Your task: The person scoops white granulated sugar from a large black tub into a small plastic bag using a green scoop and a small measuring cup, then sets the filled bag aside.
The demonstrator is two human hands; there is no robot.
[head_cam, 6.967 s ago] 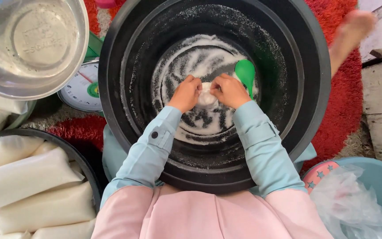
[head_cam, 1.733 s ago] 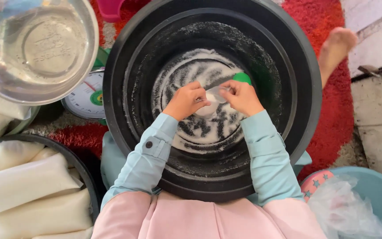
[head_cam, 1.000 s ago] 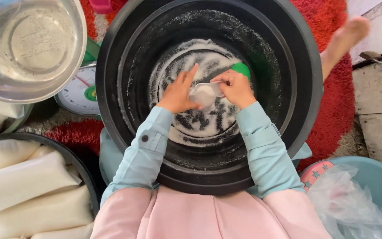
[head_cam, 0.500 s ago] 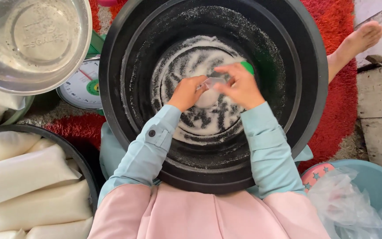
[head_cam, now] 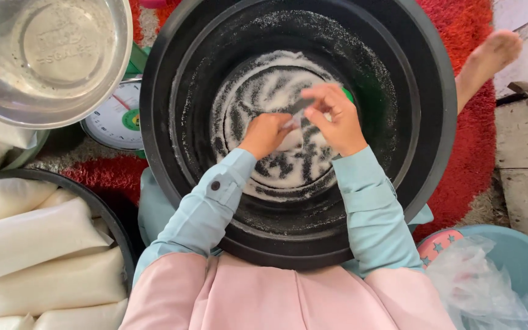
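Observation:
A large black tub (head_cam: 154,98) fills the middle, with a thin streaked layer of white grains (head_cam: 258,85) on its bottom. My left hand (head_cam: 265,132) is down in the tub, pinching a small clear bag (head_cam: 292,138) partly filled with grains. My right hand (head_cam: 332,117) is right beside it, closed on a green scoop (head_cam: 350,95). Only the scoop's green edge shows behind the fingers. The scoop end is over the bag's mouth. Both sleeves are light blue.
A steel bowl (head_cam: 50,55) sits at top left above a white dial scale (head_cam: 119,117). A black basin (head_cam: 114,229) at lower left holds several filled white bags (head_cam: 32,244). A blue basin (head_cam: 514,260) with clear plastic bags is at lower right. A bare foot (head_cam: 487,58) rests on the red rug (head_cam: 465,165).
My right hand has lifted and turned the green scoop over the small bag, so the scoop is now mostly hidden. My left hand stays on the bag.

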